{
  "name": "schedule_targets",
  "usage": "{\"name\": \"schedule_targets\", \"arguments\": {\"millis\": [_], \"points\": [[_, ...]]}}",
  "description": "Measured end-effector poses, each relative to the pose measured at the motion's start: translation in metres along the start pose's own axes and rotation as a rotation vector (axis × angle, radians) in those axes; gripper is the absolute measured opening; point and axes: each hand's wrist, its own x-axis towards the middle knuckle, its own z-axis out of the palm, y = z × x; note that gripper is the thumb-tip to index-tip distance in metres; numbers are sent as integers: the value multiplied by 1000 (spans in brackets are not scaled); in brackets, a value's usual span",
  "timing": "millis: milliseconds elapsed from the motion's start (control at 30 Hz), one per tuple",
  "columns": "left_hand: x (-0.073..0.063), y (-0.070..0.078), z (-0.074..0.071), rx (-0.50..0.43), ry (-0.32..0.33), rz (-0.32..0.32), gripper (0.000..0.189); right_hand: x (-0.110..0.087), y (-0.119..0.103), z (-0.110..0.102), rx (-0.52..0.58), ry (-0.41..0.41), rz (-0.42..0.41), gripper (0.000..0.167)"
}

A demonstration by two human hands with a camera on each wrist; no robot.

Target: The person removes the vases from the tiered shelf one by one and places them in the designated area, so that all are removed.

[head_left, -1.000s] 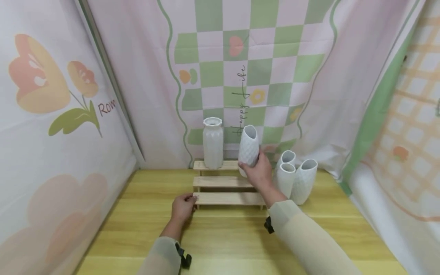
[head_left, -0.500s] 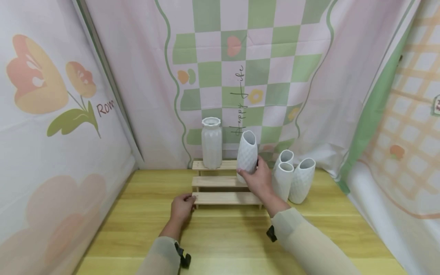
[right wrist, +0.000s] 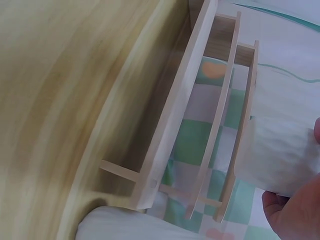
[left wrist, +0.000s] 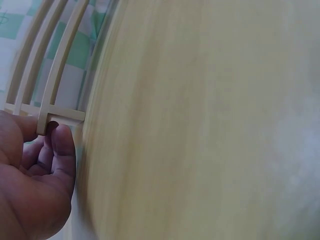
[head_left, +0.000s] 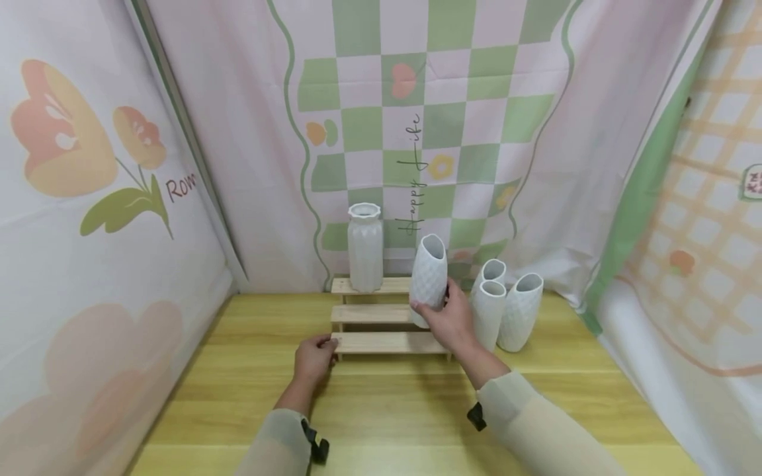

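A white textured vase [head_left: 430, 274] is in my right hand [head_left: 454, 322], its slanted mouth facing up. The thumb and fingers wrap its lower part, in front of the right end of a three-tier wooden rack [head_left: 381, 342]. Whether its base touches a shelf I cannot tell. In the right wrist view the same vase [right wrist: 277, 155] appears pale beside the slats, with part of the hand [right wrist: 300, 212] at the edge. My left hand [head_left: 314, 359] pinches the lowest shelf's left end; the left wrist view shows thumb and fingers [left wrist: 62, 142] about that corner. A ruffled-mouth white vase [head_left: 365, 250] stands on the top shelf.
Three more white vases stand close together on the wooden table [head_left: 381, 410], right of the rack: a rear one [head_left: 494, 270], a front one [head_left: 489, 314] and a wider one [head_left: 521, 314]. A checked cloth [head_left: 405, 132] hangs behind.
My right hand has lowered the textured vase from near the top shelf to the front of the middle one. The left hand keeps its hold on the rack.
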Motion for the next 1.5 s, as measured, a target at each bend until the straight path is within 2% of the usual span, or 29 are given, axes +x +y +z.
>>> {"name": "schedule_targets", "arguments": {"millis": [267,500,667,1000,1233,1500], "points": [[1,1,-1,9,1,-19,39,-11,5,-5,-1,2,-23,84],[1,0,-2,12,-8,-5,39,-21,7,-11,-3,-12,-4,89],[2,0,-1,7,-13,-24,39,-29,10,-17,-10,-30,1,90],[2,0,-2,6,-10,-1,38,-42,20,-24,-8,-25,-29,90],[3,-1,-2,7,-16,-11,37,-51,26,-31,20,-40,15,96],[4,-1,-2,7,-5,-11,38,-61,34,-38,35,-21,-16,89]]}}
